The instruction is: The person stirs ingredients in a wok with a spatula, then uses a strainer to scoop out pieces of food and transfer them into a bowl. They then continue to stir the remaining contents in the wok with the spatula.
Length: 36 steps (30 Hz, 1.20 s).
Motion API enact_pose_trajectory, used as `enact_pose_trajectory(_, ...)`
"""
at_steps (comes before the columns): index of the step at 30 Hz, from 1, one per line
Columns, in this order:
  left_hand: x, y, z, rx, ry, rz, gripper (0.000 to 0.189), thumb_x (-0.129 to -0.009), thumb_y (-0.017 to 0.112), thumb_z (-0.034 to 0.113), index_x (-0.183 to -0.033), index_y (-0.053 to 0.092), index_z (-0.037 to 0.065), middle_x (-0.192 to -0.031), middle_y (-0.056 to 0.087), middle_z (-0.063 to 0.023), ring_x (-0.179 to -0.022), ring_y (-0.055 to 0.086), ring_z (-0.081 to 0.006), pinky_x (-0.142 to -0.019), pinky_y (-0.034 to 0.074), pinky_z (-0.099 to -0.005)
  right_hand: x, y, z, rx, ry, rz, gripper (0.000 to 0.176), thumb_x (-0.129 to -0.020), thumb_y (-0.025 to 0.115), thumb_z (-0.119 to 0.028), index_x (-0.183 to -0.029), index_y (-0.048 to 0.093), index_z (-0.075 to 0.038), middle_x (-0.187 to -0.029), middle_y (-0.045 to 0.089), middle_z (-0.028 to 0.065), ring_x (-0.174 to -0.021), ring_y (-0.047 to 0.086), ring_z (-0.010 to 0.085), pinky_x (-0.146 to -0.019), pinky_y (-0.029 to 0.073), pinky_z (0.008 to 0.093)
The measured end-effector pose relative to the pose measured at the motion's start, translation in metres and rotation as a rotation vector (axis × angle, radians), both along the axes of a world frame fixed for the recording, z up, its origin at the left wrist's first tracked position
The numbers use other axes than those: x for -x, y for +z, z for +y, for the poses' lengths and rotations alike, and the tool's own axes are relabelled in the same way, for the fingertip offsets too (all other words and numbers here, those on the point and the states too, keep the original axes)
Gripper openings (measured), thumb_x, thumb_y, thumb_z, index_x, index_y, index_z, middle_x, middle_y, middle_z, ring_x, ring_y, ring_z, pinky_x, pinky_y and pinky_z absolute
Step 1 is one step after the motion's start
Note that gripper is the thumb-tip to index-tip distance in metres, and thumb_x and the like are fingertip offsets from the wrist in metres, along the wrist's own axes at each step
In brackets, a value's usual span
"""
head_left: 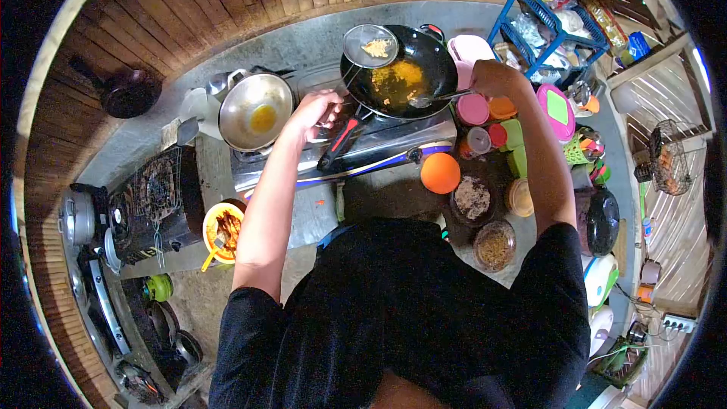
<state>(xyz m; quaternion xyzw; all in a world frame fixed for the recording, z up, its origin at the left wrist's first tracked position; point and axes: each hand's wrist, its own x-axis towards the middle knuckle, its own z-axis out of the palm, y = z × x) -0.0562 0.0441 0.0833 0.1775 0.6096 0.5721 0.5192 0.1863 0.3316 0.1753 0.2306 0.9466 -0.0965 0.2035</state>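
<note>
My left hand [316,113] is closed around the handle of a round wire strainer [366,35], which is above the left rim of a black wok [435,102]. Pale golden fried bits [376,48] lie in its mesh. My right hand [496,78] grips the handle of a metal spatula [447,96] from the right. The spatula's head dips into the oil in the wok, near more yellow-orange frying bits [407,72]. The wok sits on the gas stove [363,148], with its red-and-black handle [342,140] pointing toward me.
A metal pan [235,117] with some oil stands left of the wok. Near my left forearm is an orange bowl [210,229] of dark red food. Close on the right are an orange ball-like item [440,173], lidded tubs [472,109] and a blue rack [556,30].
</note>
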Motion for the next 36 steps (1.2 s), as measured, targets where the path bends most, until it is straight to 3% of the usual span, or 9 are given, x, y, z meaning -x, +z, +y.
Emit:
enact_pose_trajectory(3, 0.002, -0.003, -0.001, -0.002, -0.005, -0.013, 0.006, -0.084, 0.057, 0.011, -0.087, 0.052, 0.010, -0.064, 0.052, 0.0015, -0.049, 0.045, -0.0078, -0.041, 0.034, -0.0231, 0.000, -0.043, 0.027, -0.360, 0.438, 0.091, 0.012, -0.068, 0.066, -0.015, -0.064, 0.069, -0.004, -0.066, 0.068, 0.0117, -0.058, 0.067, 0.0254, -0.057, 0.054, 0.0372)
enact_pose_trajectory(10, 0.002, -0.004, -0.003, -0.017, -0.001, -0.037, 0.013, -0.085, 0.056, 0.011, -0.097, 0.055, 0.008, -0.064, 0.052, 0.0019, -0.049, 0.043, -0.0073, -0.041, 0.033, -0.0232, -0.001, -0.078, 0.015, -0.520, 0.592, 0.126, 0.012, -0.067, 0.067, -0.015, -0.071, 0.070, -0.004, -0.074, 0.068, 0.0165, -0.066, 0.068, 0.0291, -0.061, 0.055, 0.0408)
enact_pose_trajectory(15, 0.002, -0.004, -0.004, -0.014, -0.010, -0.027, 0.017, -0.084, 0.057, 0.011, -0.100, 0.056, 0.007, -0.065, 0.052, 0.0020, -0.049, 0.043, -0.0070, -0.042, 0.032, -0.0229, 0.005, -0.138, 0.023, -0.296, 0.128, 0.350, 0.018, -0.078, 0.063, -0.019, -0.077, 0.069, -0.002, -0.075, 0.066, 0.0196, -0.073, 0.066, 0.0365, -0.069, 0.052, 0.0479)
enact_pose_trajectory(18, 0.004, -0.005, -0.007, -0.008, -0.016, -0.019, 0.017, -0.084, 0.058, 0.012, -0.100, 0.057, 0.007, -0.065, 0.052, 0.0020, -0.050, 0.043, -0.0070, -0.043, 0.032, -0.0229, -0.001, -0.177, 0.030, -0.656, 0.422, 0.790, 0.007, -0.070, 0.060, -0.017, -0.065, 0.064, -0.013, -0.064, 0.061, 0.0056, -0.056, 0.062, 0.0204, -0.048, 0.050, 0.0366)
enact_pose_trajectory(20, 0.006, -0.006, -0.009, -0.006, -0.018, -0.020, 0.017, -0.084, 0.058, 0.012, -0.100, 0.057, 0.007, -0.066, 0.052, 0.0020, -0.050, 0.043, -0.0070, -0.043, 0.033, -0.0230, 0.000, -0.176, 0.027, -0.528, 0.324, 0.732, 0.007, -0.072, 0.060, -0.017, -0.068, 0.063, -0.013, -0.064, 0.059, 0.0051, -0.057, 0.062, 0.0198, -0.047, 0.049, 0.0362)
enact_pose_trajectory(22, 0.009, -0.010, -0.010, -0.009, -0.009, -0.030, 0.015, -0.084, 0.058, 0.012, -0.098, 0.058, 0.008, -0.066, 0.052, 0.0022, -0.050, 0.043, -0.0071, -0.044, 0.033, -0.0234, 0.001, -0.170, 0.027, -0.399, 0.225, 0.671, 0.006, -0.074, 0.059, -0.017, -0.071, 0.063, -0.014, -0.064, 0.058, 0.0047, -0.059, 0.062, 0.0191, -0.047, 0.048, 0.0359)
enact_pose_trajectory(24, 0.012, -0.014, -0.010, -0.010, -0.012, -0.034, 0.016, -0.084, 0.058, 0.012, -0.099, 0.058, 0.008, -0.066, 0.052, 0.0023, -0.051, 0.043, -0.0072, -0.044, 0.033, -0.0236, 0.000, -0.162, 0.032, -0.256, 0.038, 0.456, 0.023, -0.084, 0.062, -0.023, -0.090, 0.070, -0.003, -0.082, 0.067, 0.0203, -0.076, 0.066, 0.0364, -0.069, 0.052, 0.0441)
enact_pose_trajectory(27, 0.010, -0.008, -0.011, -0.008, -0.016, -0.029, 0.018, -0.085, 0.057, 0.012, -0.102, 0.058, 0.007, -0.066, 0.051, 0.0026, -0.051, 0.043, -0.0072, -0.045, 0.033, -0.0236, -0.011, -0.102, -0.006, 0.035, -0.230, 0.703, 0.024, -0.086, 0.061, -0.025, -0.093, 0.070, -0.003, -0.083, 0.068, 0.0194, -0.077, 0.067, 0.0350, -0.069, 0.051, 0.0434)
enact_pose_trajectory(36, 0.002, -0.009, -0.003, -0.006, -0.019, -0.023, 0.010, -0.085, 0.056, 0.012, -0.094, 0.058, 0.007, -0.066, 0.051, 0.0020, -0.050, 0.043, -0.0071, -0.043, 0.031, -0.0233, -0.030, -0.042, 0.002, -0.074, -0.334, 0.724, 0.024, -0.089, 0.061, -0.028, -0.102, 0.071, -0.011, -0.086, 0.067, 0.0209, -0.078, 0.067, 0.0356, -0.068, 0.052, 0.0411)
